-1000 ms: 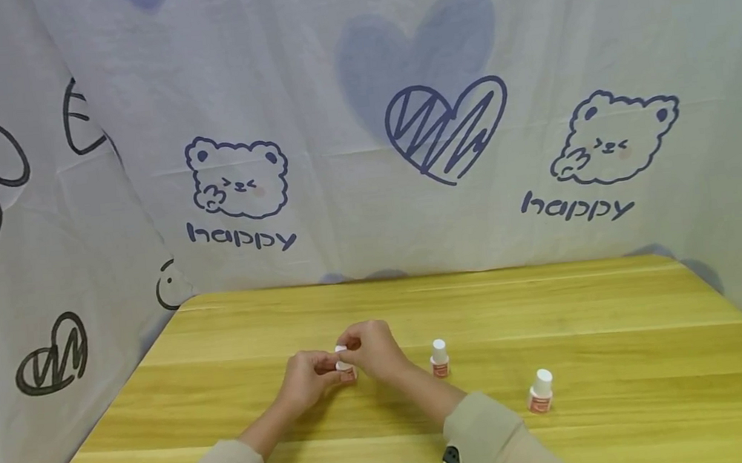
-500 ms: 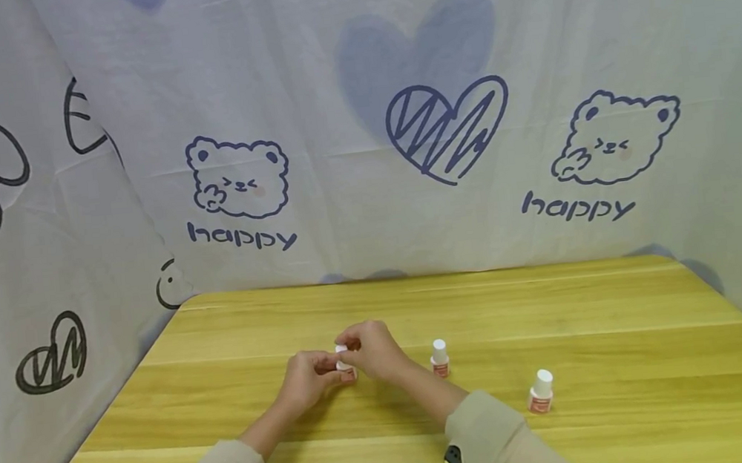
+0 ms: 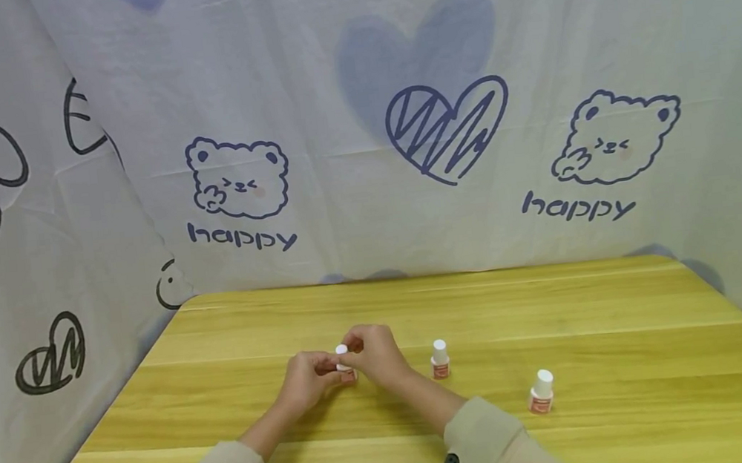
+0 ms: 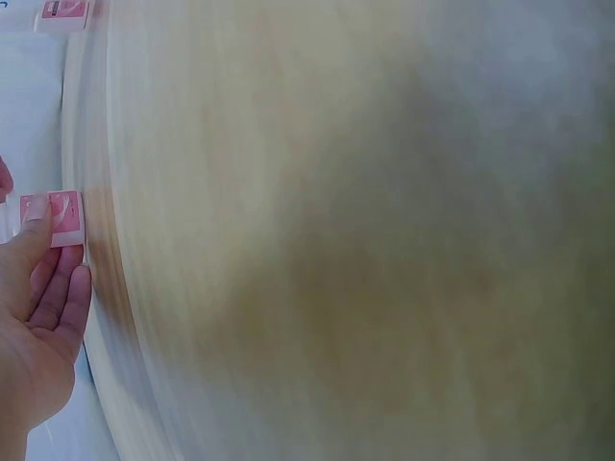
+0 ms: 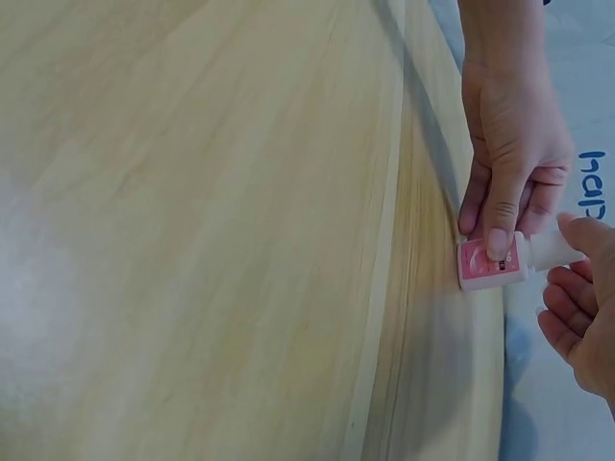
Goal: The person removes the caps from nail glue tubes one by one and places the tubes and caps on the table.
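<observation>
A small white bottle with a pink-red label stands upright on the table, left of centre in the head view. My left hand holds its body, the thumb pressed over the label. The white cap is between the thumb and fingers of my right hand, which pinch it from the right side. Part of the bottle is hidden behind the fingers in the head view. In the left wrist view the bottle's label shows beside my left thumb.
Two similar capped bottles stand upright to the right: one bottle close by my right forearm, another bottle farther right and nearer. The wooden table ends at a printed cloth behind and at the sides.
My right hand has shifted slightly right and down at the cap, so more of the cap's top shows. My left hand and the other bottles have stayed in place.
</observation>
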The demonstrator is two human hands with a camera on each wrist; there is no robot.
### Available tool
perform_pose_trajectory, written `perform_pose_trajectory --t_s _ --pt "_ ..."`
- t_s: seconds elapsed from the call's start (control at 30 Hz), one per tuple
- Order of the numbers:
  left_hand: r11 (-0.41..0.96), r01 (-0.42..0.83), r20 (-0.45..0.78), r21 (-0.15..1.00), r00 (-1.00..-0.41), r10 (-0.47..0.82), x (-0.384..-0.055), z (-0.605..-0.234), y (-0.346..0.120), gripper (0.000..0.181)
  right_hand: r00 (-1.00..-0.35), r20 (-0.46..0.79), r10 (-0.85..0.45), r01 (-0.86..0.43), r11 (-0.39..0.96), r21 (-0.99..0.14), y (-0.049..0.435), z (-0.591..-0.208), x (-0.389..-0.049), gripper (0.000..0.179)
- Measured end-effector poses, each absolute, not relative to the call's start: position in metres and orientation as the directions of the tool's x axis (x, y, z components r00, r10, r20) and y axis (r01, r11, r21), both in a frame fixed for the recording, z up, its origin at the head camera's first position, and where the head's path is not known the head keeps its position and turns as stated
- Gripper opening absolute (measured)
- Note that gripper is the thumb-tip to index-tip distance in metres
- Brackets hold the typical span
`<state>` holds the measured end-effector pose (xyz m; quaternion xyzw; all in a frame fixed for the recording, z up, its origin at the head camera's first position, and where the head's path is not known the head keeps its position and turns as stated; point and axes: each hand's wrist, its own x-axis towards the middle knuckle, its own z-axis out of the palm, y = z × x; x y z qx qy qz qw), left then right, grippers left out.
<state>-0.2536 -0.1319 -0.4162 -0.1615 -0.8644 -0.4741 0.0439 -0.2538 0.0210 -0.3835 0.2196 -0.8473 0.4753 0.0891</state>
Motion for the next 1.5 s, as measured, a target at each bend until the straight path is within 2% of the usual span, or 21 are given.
perform_pose_trajectory --t_s 0.47,0.7,0.97,1.13,1.5 --pt "0.485 0.328 0.230 0.811 -0.940 0.251 -0.2531 -0.4156 -0.1318 0.019 -0.862 0.341 -0.376 -0.493 0.459 -0.739 0.0228 -0.3778 -0.2536 0.008" --pt "0.474 0.365 0.255 0.801 -0.925 0.281 -0.2529 -0.4141 -0.1325 0.020 -0.858 0.322 -0.401 -0.493 0.464 -0.736 0.0239 -0.3775 -0.2538 0.015" --pt "0.513 0.362 0.258 0.778 -0.929 0.265 -0.2520 -0.4134 -0.1315 0.019 -0.878 0.342 -0.336 -0.472 0.488 -0.734 0.0220 -0.3802 -0.2525 0.024" --pt "0.496 0.346 0.245 0.796 -0.935 0.257 -0.2522 -0.4143 -0.1327 0.019 -0.889 0.356 -0.289 -0.457 0.500 -0.735 0.0198 -0.3788 -0.2513 0.018" --pt "0.495 0.345 0.239 0.798 -0.934 0.266 -0.2498 -0.4124 -0.1315 0.018 -0.882 0.372 -0.290 -0.471 0.508 -0.721 0.0205 -0.3786 -0.2509 0.007"
